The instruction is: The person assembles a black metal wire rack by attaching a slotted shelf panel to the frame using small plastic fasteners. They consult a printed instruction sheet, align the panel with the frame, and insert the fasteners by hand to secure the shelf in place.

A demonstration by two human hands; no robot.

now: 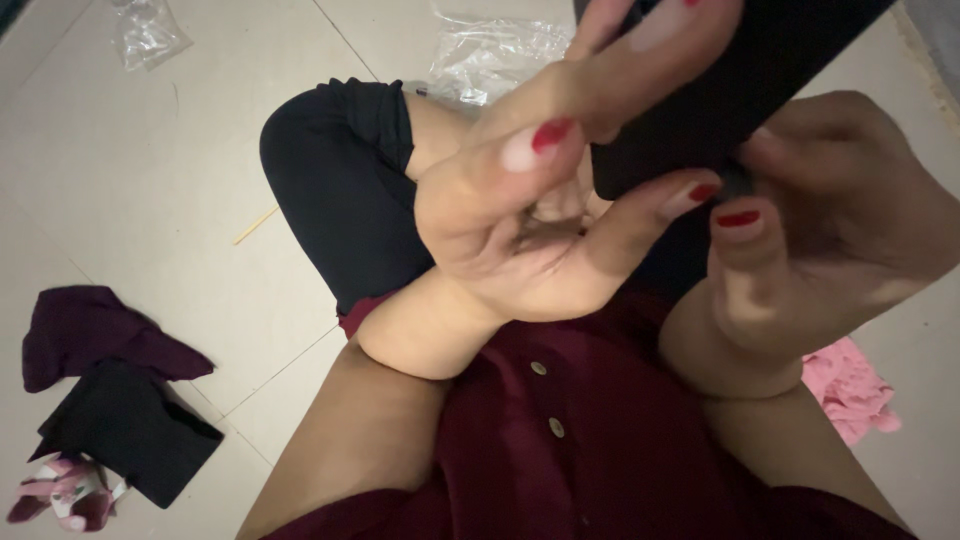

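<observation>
Both hands, left hand (pixel 520 210) and right hand (pixel 820 230), closed on black fabric (pixel 730 80), upper right. Folded dark clothes (pixel 110 390) already lower left; pink garment (pixel 850 385) waiting, lower right.

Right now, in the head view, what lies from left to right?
Dark purple cloth → black folded cloth → left hand → black flat object → right hand.

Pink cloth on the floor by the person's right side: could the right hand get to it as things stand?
Probably yes. The pink cloth lies just below the right hand with bare floor around it and nothing between, but that hand, like the left hand, is gripping the black item and would have to let go first.
</observation>
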